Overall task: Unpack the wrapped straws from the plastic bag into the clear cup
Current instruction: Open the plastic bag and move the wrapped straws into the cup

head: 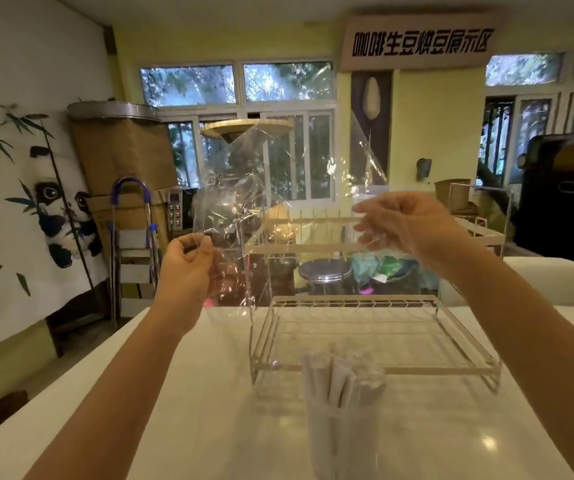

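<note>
A clear plastic bag [278,188] is held up in the air in front of me, stretched between both hands, and it looks empty. My left hand [188,265] pinches its lower left edge. My right hand [403,226] grips its right edge, a little higher. Below them, near the front of the white table [181,410], stands the clear cup [344,441] with several white paper-wrapped straws [341,375] standing upright in it.
A white two-tier wire rack [372,334] stands on the table just behind the cup, under the bag. Beyond the table's far edge are a stool, a stepladder at the left and a dark machine at the right.
</note>
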